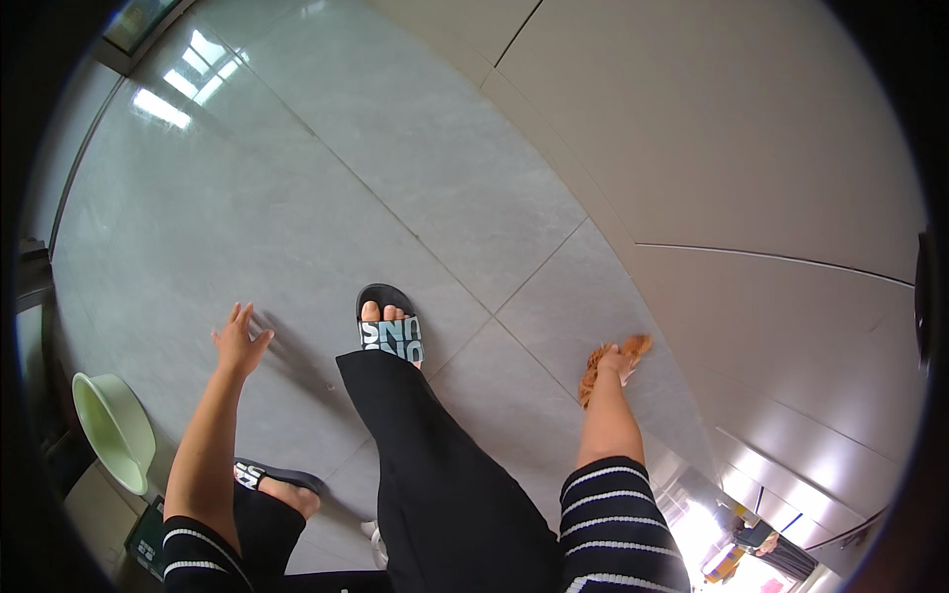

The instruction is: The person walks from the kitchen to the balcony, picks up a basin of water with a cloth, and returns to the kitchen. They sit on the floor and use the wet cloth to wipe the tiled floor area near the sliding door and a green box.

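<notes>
My right hand [615, 364] is closed around a bunched orange-brown cloth [591, 383], whose folds stick out on both sides of the fingers. It is low over the grey tiled floor [395, 188], close to the beige cabinet fronts on the right. On the left, my left hand [240, 341] hangs above the floor with its fingers spread and nothing in it. Between the hands, one foot in a black slide sandal [390, 321] stands forward. The other sandal [272, 476] is farther back, beside my left forearm.
A pale green plastic basin [117, 430] stands at the far left, near a dark green box [148, 539]. Beige cabinets [751, 148] line the right side, with a dark handle [923, 296] at the edge. Window light reflects off the floor at the upper left.
</notes>
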`<state>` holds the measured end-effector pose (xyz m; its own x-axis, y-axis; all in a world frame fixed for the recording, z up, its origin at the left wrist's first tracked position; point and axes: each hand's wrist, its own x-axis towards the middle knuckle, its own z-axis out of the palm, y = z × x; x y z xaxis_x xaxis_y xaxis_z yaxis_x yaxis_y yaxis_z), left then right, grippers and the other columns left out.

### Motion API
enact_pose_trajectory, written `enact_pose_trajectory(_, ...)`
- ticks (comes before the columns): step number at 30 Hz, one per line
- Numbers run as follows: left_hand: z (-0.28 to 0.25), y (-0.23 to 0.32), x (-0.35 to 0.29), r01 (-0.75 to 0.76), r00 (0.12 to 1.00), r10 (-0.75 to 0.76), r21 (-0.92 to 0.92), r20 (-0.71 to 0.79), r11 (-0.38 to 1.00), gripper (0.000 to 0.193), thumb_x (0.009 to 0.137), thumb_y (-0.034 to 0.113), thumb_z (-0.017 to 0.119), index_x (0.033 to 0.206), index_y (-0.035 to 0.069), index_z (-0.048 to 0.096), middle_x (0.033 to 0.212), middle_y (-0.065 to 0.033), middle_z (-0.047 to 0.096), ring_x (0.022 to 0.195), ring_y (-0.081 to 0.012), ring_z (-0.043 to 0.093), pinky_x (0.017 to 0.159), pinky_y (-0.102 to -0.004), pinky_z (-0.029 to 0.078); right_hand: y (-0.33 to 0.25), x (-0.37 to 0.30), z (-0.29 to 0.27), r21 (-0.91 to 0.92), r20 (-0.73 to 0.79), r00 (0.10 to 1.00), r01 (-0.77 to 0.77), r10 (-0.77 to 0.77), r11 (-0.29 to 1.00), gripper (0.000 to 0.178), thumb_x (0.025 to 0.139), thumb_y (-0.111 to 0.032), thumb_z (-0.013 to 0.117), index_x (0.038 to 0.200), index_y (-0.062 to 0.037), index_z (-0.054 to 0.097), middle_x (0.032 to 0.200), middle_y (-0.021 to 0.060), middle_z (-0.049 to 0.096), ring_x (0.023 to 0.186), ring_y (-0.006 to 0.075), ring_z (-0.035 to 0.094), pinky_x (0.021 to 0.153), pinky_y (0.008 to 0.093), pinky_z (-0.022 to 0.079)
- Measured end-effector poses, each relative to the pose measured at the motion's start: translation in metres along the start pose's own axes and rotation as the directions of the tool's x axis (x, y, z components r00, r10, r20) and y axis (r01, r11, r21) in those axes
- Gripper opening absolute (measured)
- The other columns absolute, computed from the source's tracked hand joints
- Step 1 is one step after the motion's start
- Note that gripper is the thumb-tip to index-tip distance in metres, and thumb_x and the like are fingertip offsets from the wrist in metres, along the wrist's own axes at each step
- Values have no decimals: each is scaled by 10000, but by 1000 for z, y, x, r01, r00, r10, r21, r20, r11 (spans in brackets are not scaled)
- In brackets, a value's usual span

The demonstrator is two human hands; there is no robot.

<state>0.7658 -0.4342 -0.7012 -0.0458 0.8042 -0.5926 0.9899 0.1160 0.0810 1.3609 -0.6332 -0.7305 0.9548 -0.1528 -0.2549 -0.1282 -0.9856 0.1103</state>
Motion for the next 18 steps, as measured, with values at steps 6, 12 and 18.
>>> enact_pose_trajectory(6,16,45,6,-173,978,173,10,-116,985,736,777,266,731,1420,123,402,1541,-135,266,1412,-307,266,1091,-614,210,-41,27,29,-12,-115,970,214,-214,977,362,862,-248,604,1223,-224,596,1274,20,575,1164,230,547,896,410,485)
enact_pose_trajectory(12,2,171,42,-331,941,337,107,-43,938,826,783,280,727,1472,125,300,1580,-132,126,1449,-332,146,1109,-609,182,-212,-34,19,156,-219,378,923,-899,351,315,860,-88,584,1173,-126,592,1195,22,584,1166,243,492,960,393,415)
enact_pose_trajectory(18,0,213,50,-259,966,251,232,61,938,954,790,382,718,1520,122,160,1589,-138,75,1463,-345,70,1121,-599,160,-292,-89,1,-383,-25,-90,921,-996,-73,284,928,-169,478,1211,-162,501,1109,5,540,1079,203,497,897,417,404)
